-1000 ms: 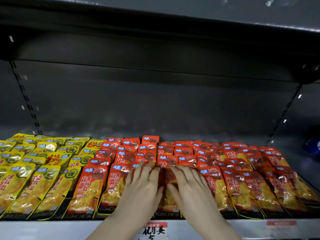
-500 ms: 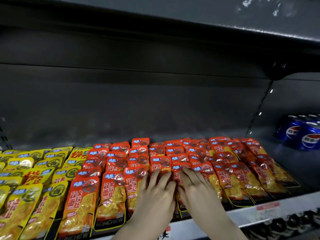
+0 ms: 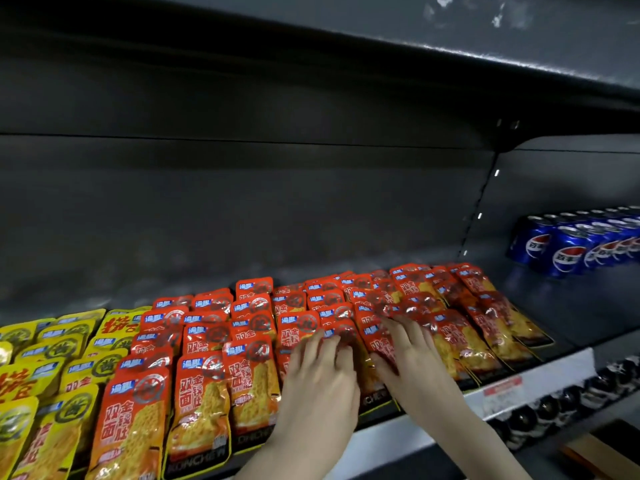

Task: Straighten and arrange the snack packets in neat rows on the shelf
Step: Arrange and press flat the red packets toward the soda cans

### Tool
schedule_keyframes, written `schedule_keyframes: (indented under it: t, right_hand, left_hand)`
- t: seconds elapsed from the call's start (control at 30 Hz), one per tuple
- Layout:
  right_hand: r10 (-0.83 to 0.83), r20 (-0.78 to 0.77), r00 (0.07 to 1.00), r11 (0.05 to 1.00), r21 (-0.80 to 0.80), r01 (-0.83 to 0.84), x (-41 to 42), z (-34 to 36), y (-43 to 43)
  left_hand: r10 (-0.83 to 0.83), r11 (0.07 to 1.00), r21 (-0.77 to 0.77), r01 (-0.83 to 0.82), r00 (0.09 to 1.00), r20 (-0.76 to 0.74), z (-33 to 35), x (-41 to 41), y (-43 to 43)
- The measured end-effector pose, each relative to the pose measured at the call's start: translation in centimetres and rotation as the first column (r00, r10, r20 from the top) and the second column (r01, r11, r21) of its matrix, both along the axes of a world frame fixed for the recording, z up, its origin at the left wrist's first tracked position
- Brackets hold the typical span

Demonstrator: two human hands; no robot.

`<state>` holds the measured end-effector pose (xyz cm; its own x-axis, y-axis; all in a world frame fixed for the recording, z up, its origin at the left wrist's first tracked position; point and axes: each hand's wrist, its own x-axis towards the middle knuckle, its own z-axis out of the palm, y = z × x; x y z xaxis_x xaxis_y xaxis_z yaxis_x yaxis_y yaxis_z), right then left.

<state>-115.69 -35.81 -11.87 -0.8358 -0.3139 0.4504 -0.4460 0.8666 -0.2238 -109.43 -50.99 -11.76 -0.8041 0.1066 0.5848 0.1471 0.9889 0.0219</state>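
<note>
We note yellow packets (image 3: pixel 52 358) well left of the fingers, then red packets (image 3: pixel 201 375) in overlapping rows beneath them. The left hand (image 3: pixel 322 386) lies flat on the red packets, fingers straight and close together. Just beside it the right hand (image 3: pixel 412 365) presses likewise, fingers slightly spread. Right of the fingers: the shelf (image 3: pixel 561 365) lip, then blue cans (image 3: pixel 568 247).

Left hand (image 3: pixel 322 372) and right hand (image 3: pixel 412 358) lie flat, palms down, side by side (fingers straight, pointing forward).

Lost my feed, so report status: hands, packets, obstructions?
Left hand and right hand open, flat on red packets. Packets overlapping, rows uneven. Nothing blocking.
</note>
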Motion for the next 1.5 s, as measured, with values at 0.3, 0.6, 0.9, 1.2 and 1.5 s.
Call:
schedule_keyframes:
  t: [0.3,0.6,0.9,1.2,1.5]
  right_hand:
    - [0.049,0.054,0.997,0.999,-0.023,-0.048,-1.5,-0.2,1.0]
    - [0.167,0.272,0.948,0.962,-0.257,-0.096,-4.5,3.1,1.0]
    - [0.205,0.245,0.948,0.955,-0.261,-0.139,-6.5,3.7,1.4]
    - [0.184,0.273,0.944,0.962,-0.248,-0.115,-9.2,3.4,0.2]
    - [0.228,0.275,0.934,0.956,-0.247,-0.161,-10.2,3.5,0.3]
  left_hand:
    - [-0.1,0.99,0.11,0.086,0.987,0.128,0.6,-2.7,3.8]
    - [-0.033,0.99,0.141,0.001,0.974,0.225,0.9,-3.3,4.8]
    - [0.071,0.983,0.138,-0.118,0.949,0.308,3.9,-4.8,4.2]
    - [0.18,0.954,0.152,-0.257,0.9,0.396,3.6,-10.3,3.8]
    - [0.225,0.952,0.097,-0.291,0.878,0.423,2.9,-10.7,3.7]
